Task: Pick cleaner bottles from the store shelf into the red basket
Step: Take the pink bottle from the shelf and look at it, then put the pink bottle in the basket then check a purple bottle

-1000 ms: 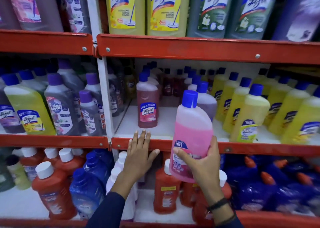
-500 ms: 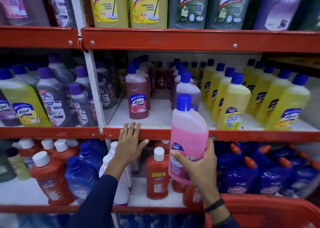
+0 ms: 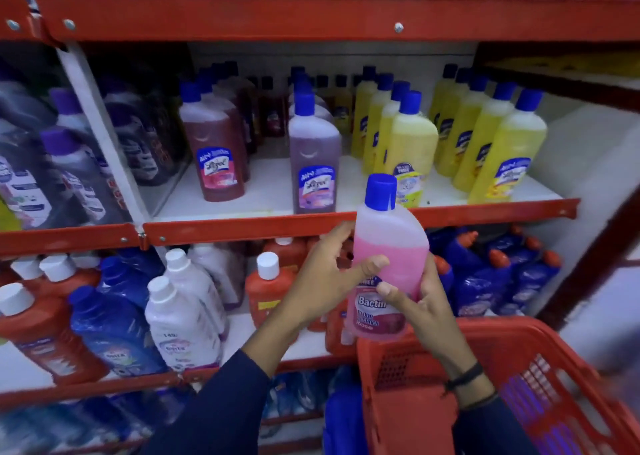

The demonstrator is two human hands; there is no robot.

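While both hands, left hand (image 3: 325, 274) and right hand (image 3: 420, 307), clasp the pink blue-capped plastic cleaner bottle (image 3: 389, 264), we should lower it upright inside the red plastic mesh basket's (image 3: 540, 378) near rim.

Definitely a shop, cleaning-supplies aisle. Red metal shelves (image 3: 311, 14) stacked tier on tier, packed with rows of identical bottles: yellow ones (image 3: 412, 143), dark red ones (image 3: 214, 156), blue ones (image 3: 485, 281), white ones (image 3: 180, 316), all labels facing out. Same product repeated many deep, typical store stocking. Red plastic shopping basket (image 3: 519, 368) down at the bottom right too.
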